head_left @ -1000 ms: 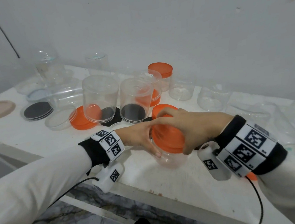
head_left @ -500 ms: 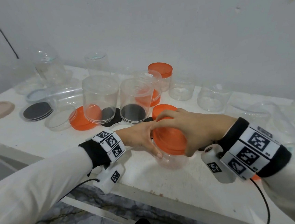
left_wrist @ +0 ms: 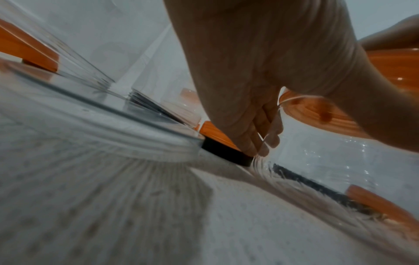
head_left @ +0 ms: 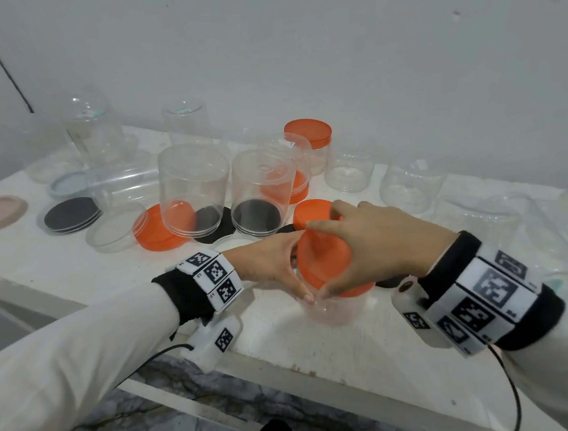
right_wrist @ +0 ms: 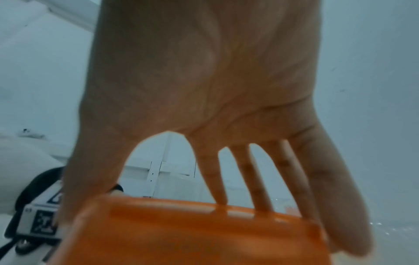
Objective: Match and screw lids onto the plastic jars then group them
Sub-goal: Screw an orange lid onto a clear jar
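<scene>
Both forearms, in pale sleeves with black cuffs and black-and-white marker bands at the wrists, reach in from the lower corners of the head view and meet just right of centre. The left hand (head_left: 270, 268) lies thumb side up, thumb pointing down and to the right, fingers curled round the far side of the clear jar (head_left: 332, 309). The right hand (head_left: 378, 245) arches over the orange lid (head_left: 324, 263) from the right, fingers spread along its far rim and thumb on the near edge; the right wrist view is blurred, so the grip seems firm.
</scene>
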A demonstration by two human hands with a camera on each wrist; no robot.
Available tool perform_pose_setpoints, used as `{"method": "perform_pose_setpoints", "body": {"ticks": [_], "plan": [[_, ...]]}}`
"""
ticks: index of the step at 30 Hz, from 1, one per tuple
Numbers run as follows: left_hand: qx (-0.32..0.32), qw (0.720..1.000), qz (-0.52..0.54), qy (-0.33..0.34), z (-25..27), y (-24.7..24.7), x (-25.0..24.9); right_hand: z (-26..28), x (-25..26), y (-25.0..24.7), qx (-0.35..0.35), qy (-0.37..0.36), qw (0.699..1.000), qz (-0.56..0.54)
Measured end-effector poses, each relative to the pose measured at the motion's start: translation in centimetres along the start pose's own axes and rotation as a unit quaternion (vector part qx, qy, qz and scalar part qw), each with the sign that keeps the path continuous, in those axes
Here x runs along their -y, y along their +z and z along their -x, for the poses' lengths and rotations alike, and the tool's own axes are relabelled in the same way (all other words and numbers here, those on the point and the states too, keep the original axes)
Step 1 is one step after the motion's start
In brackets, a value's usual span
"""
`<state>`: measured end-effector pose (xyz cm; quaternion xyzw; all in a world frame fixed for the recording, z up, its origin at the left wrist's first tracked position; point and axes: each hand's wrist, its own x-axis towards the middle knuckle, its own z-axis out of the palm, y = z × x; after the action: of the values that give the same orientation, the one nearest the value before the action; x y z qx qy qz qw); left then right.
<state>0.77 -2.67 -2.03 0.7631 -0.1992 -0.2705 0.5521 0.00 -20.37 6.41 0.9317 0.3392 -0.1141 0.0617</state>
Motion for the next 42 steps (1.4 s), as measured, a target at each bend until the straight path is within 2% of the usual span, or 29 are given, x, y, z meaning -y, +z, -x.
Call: {"method": "perform_pose_setpoints", "body": {"ticks": [2,8,12,14,21,26,33,37,42], "plan": [[0.003,1.0,0.004,0.003,0.0,0.1,0.0,0.0,0.2,0.1,-0.008,0.03,0.999,0.01],[0.003,1.0,0.005,0.001,0.1,0.1,0.1,0.0,0.4,0.4,-0.005,0.033,0.999,0.025],[-0.009,1.0,0.009,-0.006,0.0,0.1,0.0,0.0,-0.8,0.0,0.083,-0.042,0.992,-0.09],[-0.01,1.0,-0.002,0.002,0.0,0.1,-0.1,0.0,-1.1,-0.1,0.1,-0.064,0.989,-0.09],[0.0,1.0,-0.016,-0.01,0.0,-0.1,0.1,-0.3,-0.5,-0.1,0.023,-0.038,0.998,-0.041],[0.007,1.0,-0.012,-0.009,0.0,-0.1,0.2,-0.2,-0.3,-0.2,0.019,-0.037,0.999,-0.027],[-0.014,1.0,0.018,0.013,0.1,-0.1,0.0,0.3,-0.9,-0.2,0.041,-0.077,0.995,-0.037],[0.038,0.999,0.024,0.002,0.2,0.6,-0.3,0.4,-0.7,0.2,0.018,-0.048,0.998,-0.029],[0.029,0.999,0.015,0.015,0.0,0.9,-0.7,0.5,-0.1,0.4,0.006,-0.036,0.999,-0.021]]}}
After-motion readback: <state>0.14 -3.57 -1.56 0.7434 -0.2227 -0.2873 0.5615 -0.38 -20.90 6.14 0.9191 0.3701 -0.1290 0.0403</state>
